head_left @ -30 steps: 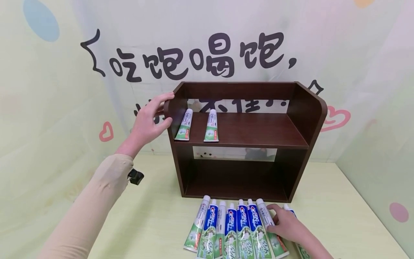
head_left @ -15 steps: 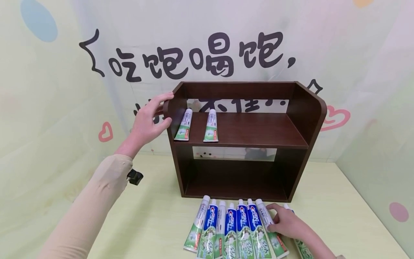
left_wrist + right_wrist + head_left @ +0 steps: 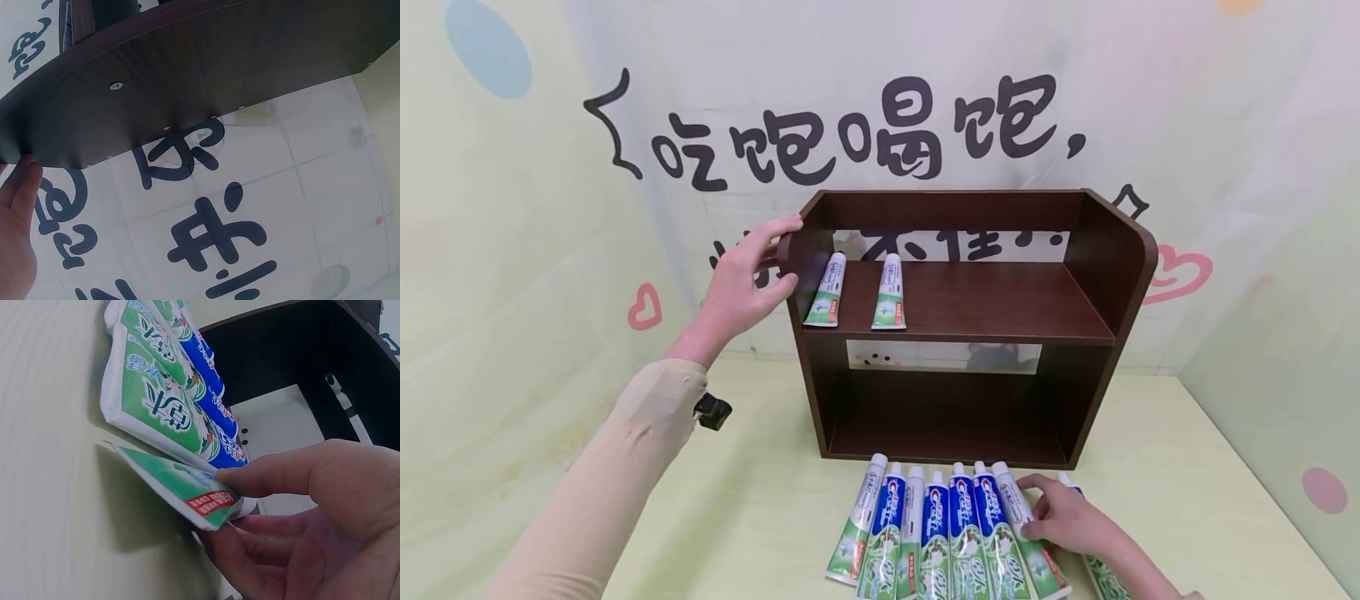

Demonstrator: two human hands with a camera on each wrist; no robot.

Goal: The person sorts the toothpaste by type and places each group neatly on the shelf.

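My left hand point(image 3: 747, 271) rests its fingertips and thumb against the left side panel of a dark brown two-tier shelf point(image 3: 992, 302). In the left wrist view, straight fingers touch the panel's outer face point(image 3: 187, 75). At the right end of a row of tubes, my right hand point(image 3: 1070, 517) pinches a white-and-green toothpaste tube point(image 3: 1017, 506) between thumb and fingers. The right wrist view shows that tube point(image 3: 187, 481) tilted, a shadow under it, beside a blue-and-green Crest tube point(image 3: 162, 409). Two white-and-green tubes point(image 3: 826, 292) stand on the upper tier, caps up.
Several toothpaste tubes, blue Crest ones point(image 3: 964, 521) and white-and-green ones point(image 3: 859, 517), lie side by side before the shelf. Another tube point(image 3: 1103, 577) lies partly behind my right hand. The pale table point(image 3: 1195, 500) meets printed wall cloths at the back and sides.
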